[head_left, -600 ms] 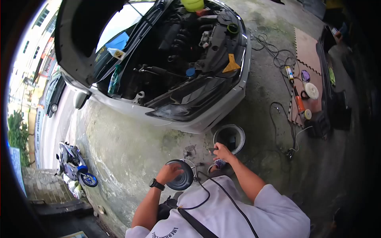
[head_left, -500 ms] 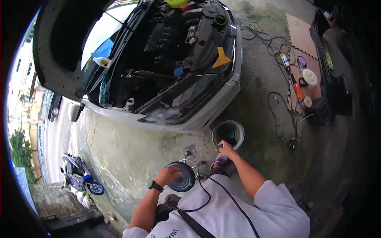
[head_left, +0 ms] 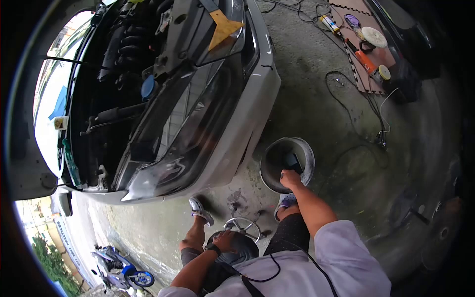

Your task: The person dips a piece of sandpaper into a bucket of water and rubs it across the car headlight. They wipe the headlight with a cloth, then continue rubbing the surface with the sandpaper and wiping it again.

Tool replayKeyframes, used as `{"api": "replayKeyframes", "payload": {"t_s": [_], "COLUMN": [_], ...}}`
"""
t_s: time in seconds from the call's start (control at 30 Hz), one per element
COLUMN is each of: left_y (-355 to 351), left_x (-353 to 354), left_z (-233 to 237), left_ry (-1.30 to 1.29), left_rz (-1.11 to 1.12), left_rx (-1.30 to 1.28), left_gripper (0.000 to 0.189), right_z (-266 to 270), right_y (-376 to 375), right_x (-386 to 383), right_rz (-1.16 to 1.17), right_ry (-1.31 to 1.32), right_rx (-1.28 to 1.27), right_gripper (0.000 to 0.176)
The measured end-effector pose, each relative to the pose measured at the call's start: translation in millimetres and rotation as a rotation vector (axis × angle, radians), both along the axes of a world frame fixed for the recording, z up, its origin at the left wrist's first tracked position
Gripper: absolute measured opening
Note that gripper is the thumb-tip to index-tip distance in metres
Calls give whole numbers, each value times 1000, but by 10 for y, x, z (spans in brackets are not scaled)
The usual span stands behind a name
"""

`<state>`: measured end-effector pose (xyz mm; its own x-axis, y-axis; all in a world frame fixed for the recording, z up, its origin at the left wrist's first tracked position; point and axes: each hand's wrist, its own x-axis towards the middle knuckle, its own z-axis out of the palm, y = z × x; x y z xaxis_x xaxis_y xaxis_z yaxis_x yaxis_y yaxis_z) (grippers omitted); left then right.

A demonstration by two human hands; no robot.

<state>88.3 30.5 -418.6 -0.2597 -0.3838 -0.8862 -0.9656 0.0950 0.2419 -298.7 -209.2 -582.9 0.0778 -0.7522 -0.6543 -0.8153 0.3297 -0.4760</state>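
My left hand (head_left: 223,241) lies on the black round seat of a stool (head_left: 243,249), its fingers stretched over the top. The stool's pale ring-shaped footrest (head_left: 241,221) shows beyond the seat. My right hand (head_left: 290,178) is closed at the near side of a grey bucket (head_left: 309,156), reaching in over the rim. Beside its knuckles, a dark block-like object (head_left: 293,162) shows inside the bucket; I cannot make out whether the fingers grip it. The bucket stands in front of a car's cloudy headlight (head_left: 173,153).
The car's hood is raised over its engine, and a yellow scraper-shaped piece (head_left: 225,29) lies at its front edge. Right of the bucket, cables (head_left: 346,106) run across the concrete. An orange polisher (head_left: 365,62) and pads rest on a foam mat. A motorcycle (head_left: 123,272) is parked lower left.
My view has moved closer to the headlight and bucket. My right hand has gone further into the bucket, near the dark object. My left hand has settled on the stool seat.
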Motion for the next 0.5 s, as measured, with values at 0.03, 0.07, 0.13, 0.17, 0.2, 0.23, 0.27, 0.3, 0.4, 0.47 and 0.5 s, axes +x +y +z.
{"api": "replayKeyframes", "payload": {"t_s": [0.03, 0.07, 0.13, 0.17, 0.2, 0.23, 0.27, 0.3, 0.4, 0.47, 0.5], "left_y": [-35, 74, -7, -2, -17, -92, -106, -162, -310, -276, -258], "left_x": [26, 260, 623, 661, 744, 818, 883, 963, 1110, 1189, 1224], "left_z": [-116, -461, -898, -1052, -1212, -1399, -1482, -1548, -1640, -1660, -1661], "left_ry": [-33, 121, 271, 289, 296, 295, 311, 329, 339, 340, 342], "left_rz": [-65, -10, 91, 102, 34, -39, -59, -71, -88, -90, -90], "left_rx": [15, 66, 247, 240, 460, 667, 701, 687, 595, 554, 520], "left_gripper": [106, 104, 96, 96, 86, 77, 77, 76, 75, 74, 74], "right_z": [-151, -316, -943, -1336, -1855, -2374, -2771, -3147, -3183, -2730, -2822], "right_y": [-22, -61, -76, -27, 88, 194, 313, 426, 549, 182, 201], "right_x": [80, 168, 334, 349, 367, 375, 371, 367, 271, 271, 251], "right_rz": [24, 51, 19, 31, 97, 162, 175, 188, 135, 62, 84], "right_ry": [64, 126, 151, 164, 191, 213, 247, 283, 429, 391, 394], "right_rx": [-10, -23, -32, -23, 34, 79, 46, 13, -297, 68, 44], "right_gripper": [29, 27, 25, 24, 25, 26, 28, 31, 30, 30, 30]}}
